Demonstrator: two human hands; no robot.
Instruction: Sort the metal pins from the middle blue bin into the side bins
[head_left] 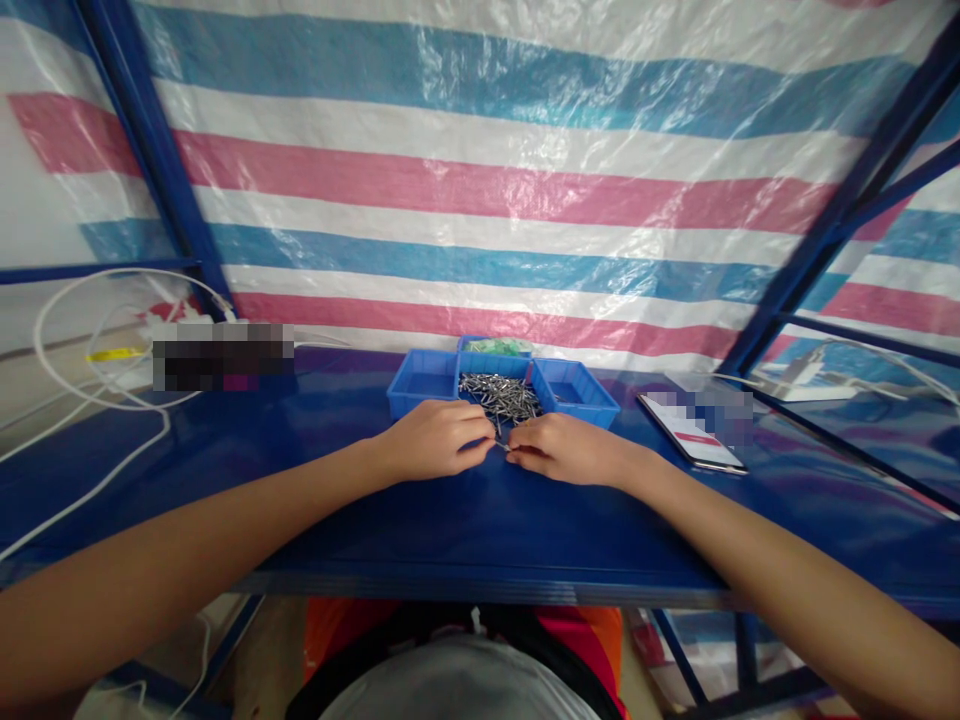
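Observation:
My left hand [444, 440] and my right hand [556, 448] meet just above the front of the table, fingertips pinched. Between them is a small, thin metal piece [502, 445], gripped from both sides; it is too small to tell its exact kind. Right behind my fingers lies a heap of slender silvery metal pieces [501, 394], like rivets or screws. Blue plastic bins stand round the heap: a left bin [423, 401], a right bin [579, 413] and a rear bin [474, 346] with pale green material in it.
A phone [690, 432] lies on the blue table [480, 540] to the right. White cables [97, 500] run across its left side, near a partly blurred dark object [217, 365]. Blue metal posts [150, 150] and a striped plastic sheet [480, 190] enclose the back.

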